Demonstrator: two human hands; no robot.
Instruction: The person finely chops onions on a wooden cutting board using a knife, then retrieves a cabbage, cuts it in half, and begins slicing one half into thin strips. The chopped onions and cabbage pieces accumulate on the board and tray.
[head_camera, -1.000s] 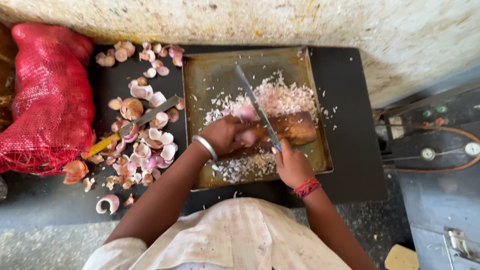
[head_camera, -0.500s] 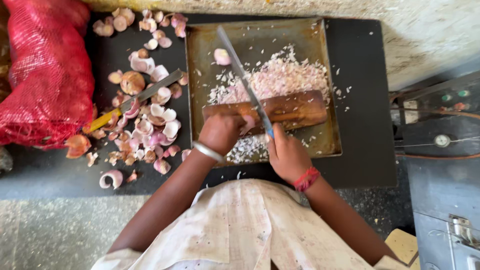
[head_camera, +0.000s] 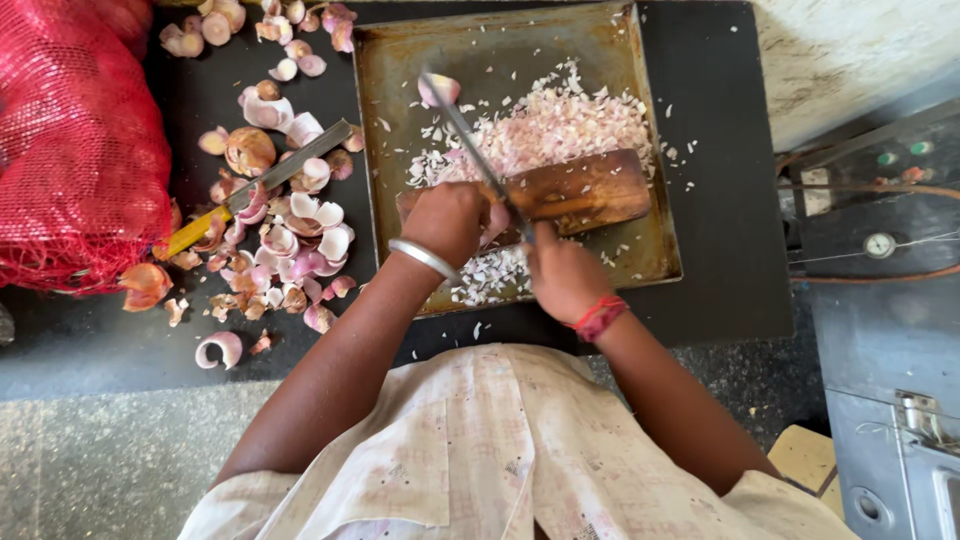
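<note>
My right hand (head_camera: 563, 272), with a red thread band at the wrist, grips the handle of a long chopping knife (head_camera: 470, 145). The blade slants up and away, with a piece of onion near its tip. My left hand (head_camera: 447, 218), a metal bangle on its wrist, presses an onion, mostly hidden under the fingers, onto a small wooden block (head_camera: 580, 190). The block lies inside a worn metal tray (head_camera: 390, 70). A heap of chopped pink-white onion (head_camera: 560, 125) fills the tray beyond the block, and more lies in front of it.
A red mesh sack (head_camera: 75, 140) of onions lies at the left. Peeled onions and onion skins (head_camera: 285, 240) are scattered on the black slab beside the tray, with a second yellow-handled knife (head_camera: 250, 195) among them. Metal equipment with a gauge (head_camera: 880, 245) stands at the right.
The view has shifted, so the tray sits higher in frame. The knife blade has swung up and left. My left hand stays on the block.
</note>
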